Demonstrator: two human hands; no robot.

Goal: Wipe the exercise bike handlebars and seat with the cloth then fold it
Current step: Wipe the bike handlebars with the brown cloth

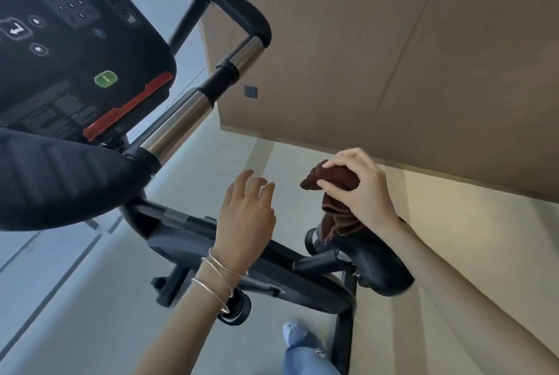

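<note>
My right hand grips a bunched dark brown cloth in the air, its loose end hanging down toward the black bike seat below. To the cloth's left my left hand hovers with relaxed fingers, holding nothing and a short gap from the cloth. The handlebar, chrome with black grips, runs diagonally at upper left, well above both hands. The seat's rear part is hidden behind my right forearm.
The bike's black console with buttons and a red strip fills the upper left. A padded black armrest sits at the left. The bike frame lies under my hands. A brown wall panel stands to the right, and my leg is below.
</note>
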